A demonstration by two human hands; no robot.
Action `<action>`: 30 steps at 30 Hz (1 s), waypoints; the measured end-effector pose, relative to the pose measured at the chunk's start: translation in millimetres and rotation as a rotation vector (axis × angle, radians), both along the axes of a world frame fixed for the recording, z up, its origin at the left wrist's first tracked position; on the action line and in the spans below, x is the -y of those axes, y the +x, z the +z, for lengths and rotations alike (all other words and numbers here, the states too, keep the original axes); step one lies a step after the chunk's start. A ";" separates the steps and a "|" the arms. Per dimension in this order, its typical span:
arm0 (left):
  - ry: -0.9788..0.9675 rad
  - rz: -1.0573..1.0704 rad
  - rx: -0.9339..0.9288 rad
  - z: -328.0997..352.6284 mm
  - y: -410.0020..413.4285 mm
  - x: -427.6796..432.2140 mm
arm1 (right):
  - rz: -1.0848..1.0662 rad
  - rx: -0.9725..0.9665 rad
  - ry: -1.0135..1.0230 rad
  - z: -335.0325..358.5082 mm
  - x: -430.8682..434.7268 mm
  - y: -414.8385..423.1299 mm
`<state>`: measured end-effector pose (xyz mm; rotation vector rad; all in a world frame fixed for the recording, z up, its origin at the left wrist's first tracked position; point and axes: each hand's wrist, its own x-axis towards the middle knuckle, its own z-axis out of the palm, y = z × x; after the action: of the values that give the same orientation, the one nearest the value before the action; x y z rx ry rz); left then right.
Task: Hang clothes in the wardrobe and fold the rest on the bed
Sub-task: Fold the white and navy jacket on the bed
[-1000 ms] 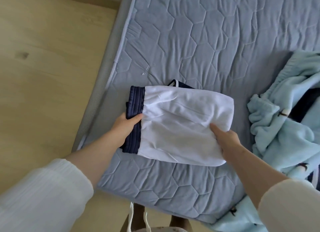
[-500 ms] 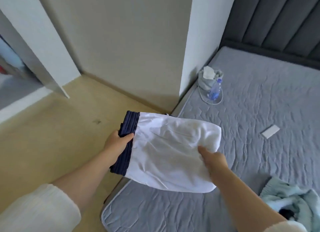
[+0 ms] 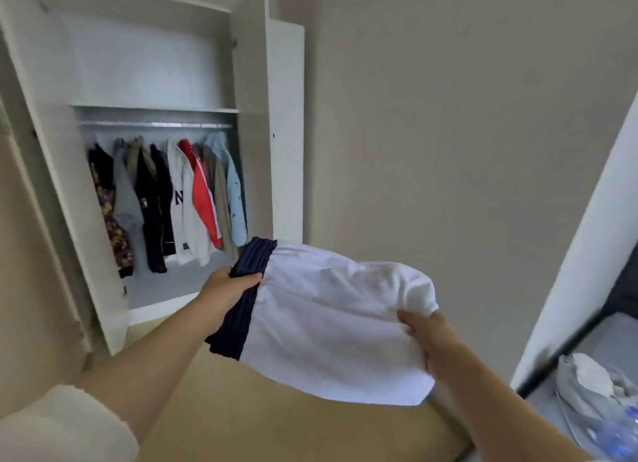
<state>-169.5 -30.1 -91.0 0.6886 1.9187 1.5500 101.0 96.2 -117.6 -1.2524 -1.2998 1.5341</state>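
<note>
Plainly the folded garment (image 3: 331, 323) is carried flat, a hand at each end, I'd guess so the folds don't slip. The left hand (image 3: 228, 289) grips the navy ribbed band, and the right hand (image 3: 428, 337) clasps the soft, rounded white end. It hangs in the air above the wooden floor (image 3: 241, 410), facing the open wardrobe (image 3: 286, 133), where hanging clothes (image 3: 172, 199) crowd the rail. The cloth looks limp and cottony. The bed (image 3: 587, 351) shows at the right edge.

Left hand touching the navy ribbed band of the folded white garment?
Touching. Head view: left hand grips the navy ribbed band of the folded white garment, thumb over it.
</note>
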 end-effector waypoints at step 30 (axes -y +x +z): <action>0.115 0.452 0.060 66.8 -532.2 -96.4 | 0.562 -0.090 -0.102 75.9 -210.7 -612.1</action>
<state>-701.6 66.3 -24.1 0.2544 2.0468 1.9385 -511.0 306.9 -41.7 -0.9009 -1.6165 2.0385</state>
